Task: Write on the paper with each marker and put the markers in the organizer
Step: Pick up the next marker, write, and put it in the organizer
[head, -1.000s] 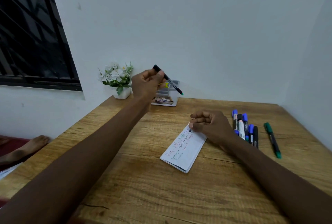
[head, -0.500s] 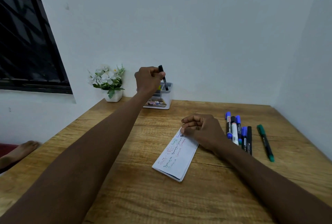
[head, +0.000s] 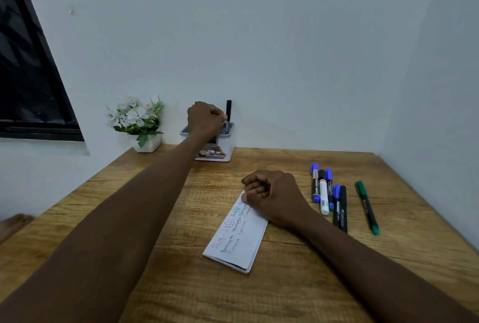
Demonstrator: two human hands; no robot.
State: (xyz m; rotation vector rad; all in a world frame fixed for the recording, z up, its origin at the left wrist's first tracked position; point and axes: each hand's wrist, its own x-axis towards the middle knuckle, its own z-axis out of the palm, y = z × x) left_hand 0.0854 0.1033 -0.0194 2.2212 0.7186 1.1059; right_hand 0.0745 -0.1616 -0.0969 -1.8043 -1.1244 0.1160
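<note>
My left hand (head: 206,118) reaches over the white organizer (head: 225,145) at the back of the table and pinches a black marker (head: 228,112) that stands upright in its right compartment. A green tip shows behind my knuckles. My right hand (head: 272,197) rests curled on the far end of the folded paper (head: 238,238), which carries lines of red, green and pink writing. It holds nothing. To the right lie several markers in a row (head: 328,194), blue, black and white, and a green marker (head: 366,207) lies apart from them.
A small white pot of white flowers (head: 136,121) stands left of the organizer against the wall. The wooden table (head: 160,283) fits a corner, with walls behind and to the right. A dark window is at the far left. A bare foot shows beyond the left table edge.
My left hand turned the black marker from slanting to upright and lowered it into the organizer. My right hand stayed on the paper.
</note>
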